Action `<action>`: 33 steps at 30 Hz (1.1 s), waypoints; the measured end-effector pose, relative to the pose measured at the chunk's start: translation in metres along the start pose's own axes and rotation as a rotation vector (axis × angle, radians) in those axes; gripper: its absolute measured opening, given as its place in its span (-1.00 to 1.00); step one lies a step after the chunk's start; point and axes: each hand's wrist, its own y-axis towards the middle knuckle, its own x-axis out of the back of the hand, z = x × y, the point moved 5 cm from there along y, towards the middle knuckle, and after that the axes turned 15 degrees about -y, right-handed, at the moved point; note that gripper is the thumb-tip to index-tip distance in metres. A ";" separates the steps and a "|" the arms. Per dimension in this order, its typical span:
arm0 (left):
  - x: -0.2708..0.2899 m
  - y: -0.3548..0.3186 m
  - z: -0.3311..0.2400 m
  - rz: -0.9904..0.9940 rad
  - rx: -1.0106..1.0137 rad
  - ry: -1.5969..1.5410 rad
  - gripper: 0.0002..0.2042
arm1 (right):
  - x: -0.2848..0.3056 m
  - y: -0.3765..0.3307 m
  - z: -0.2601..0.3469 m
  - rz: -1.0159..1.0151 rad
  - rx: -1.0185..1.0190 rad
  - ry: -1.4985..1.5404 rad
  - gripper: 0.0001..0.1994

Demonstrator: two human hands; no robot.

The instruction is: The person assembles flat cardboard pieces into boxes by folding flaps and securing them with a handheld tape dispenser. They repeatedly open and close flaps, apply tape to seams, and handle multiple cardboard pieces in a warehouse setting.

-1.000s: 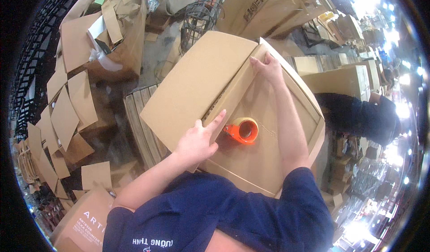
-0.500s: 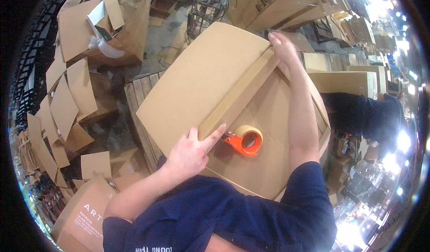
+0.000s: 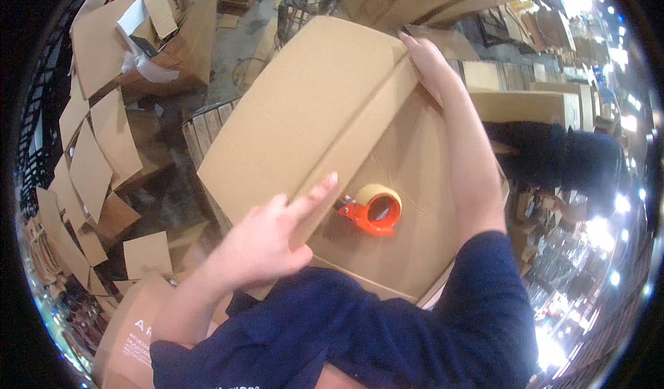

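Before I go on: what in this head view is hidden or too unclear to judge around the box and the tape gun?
- Cardboard box: its near edge is covered by the person's blue sleeves.
- Tape dispenser: its handle end sits behind the left hand and the flap edge.
- Right hand: fingertips curl over the far flap corner, out of sight.
- Floor at right: glare and fisheye bending blur it.

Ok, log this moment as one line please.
left hand: on near end of box flap | right hand: on far end | tape dispenser: lying inside box, untouched
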 end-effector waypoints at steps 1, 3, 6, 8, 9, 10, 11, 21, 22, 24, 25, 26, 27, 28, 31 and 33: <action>0.006 -0.002 0.001 0.007 0.006 -0.046 0.13 | 0.003 0.001 0.020 -0.030 0.014 -0.269 -0.31; 0.011 -0.006 0.006 -0.005 -0.064 -0.070 0.11 | 0.028 0.010 0.043 -0.127 0.124 -0.664 -0.34; 0.023 -0.002 0.010 0.053 -0.063 -0.100 0.11 | 0.075 0.021 0.054 -0.363 0.419 -0.696 -0.39; 0.020 0.003 0.020 0.023 -0.130 -0.101 0.13 | 0.052 0.020 0.065 -0.355 0.351 -0.535 -0.30; 0.011 0.006 0.026 0.041 -0.131 -0.082 0.14 | 0.022 0.023 0.056 -0.225 0.141 -0.600 -0.19; 0.003 0.008 0.033 0.051 -0.127 -0.070 0.15 | -0.010 0.027 0.053 -0.078 -0.037 -0.684 -0.07; -0.008 0.017 0.044 0.051 -0.117 -0.053 0.16 | -0.013 0.025 0.067 -0.250 0.043 -0.760 0.00; -0.037 -0.099 0.111 -0.672 -0.375 0.123 -0.17 | -0.017 -0.008 0.012 -0.481 -0.007 -0.334 -0.26; -0.037 -0.120 0.121 -0.758 -0.492 0.097 -0.17 | -0.017 -0.008 0.000 -0.422 -0.038 -0.385 -0.24; -0.053 -0.121 0.152 -1.023 -0.736 -0.103 -0.17 | -0.012 -0.009 0.003 -0.440 -0.018 -0.368 -0.21; -0.069 -0.089 0.171 -1.179 -0.845 -0.238 -0.18 | -0.010 -0.008 0.004 -0.450 -0.006 -0.348 -0.20; -0.075 -0.072 0.183 -1.340 -0.942 -0.372 -0.19 | -0.016 -0.008 0.008 -0.458 -0.003 -0.381 -0.16; -0.071 -0.063 0.171 -1.200 -0.810 -0.149 -0.25 | -0.022 -0.008 0.007 -0.409 -0.045 -0.382 -0.16; -0.066 -0.054 0.155 -1.039 -0.696 0.094 -0.31 | -0.030 -0.006 0.005 -0.356 -0.092 -0.346 -0.17; -0.045 -0.052 0.157 -0.983 -0.584 -0.129 -0.54 | -0.033 0.000 0.017 -0.362 0.003 -0.397 -0.22; -0.039 -0.054 0.169 -0.908 -0.586 -0.233 -0.70 | -0.016 0.001 0.021 -0.433 0.202 -0.517 -0.25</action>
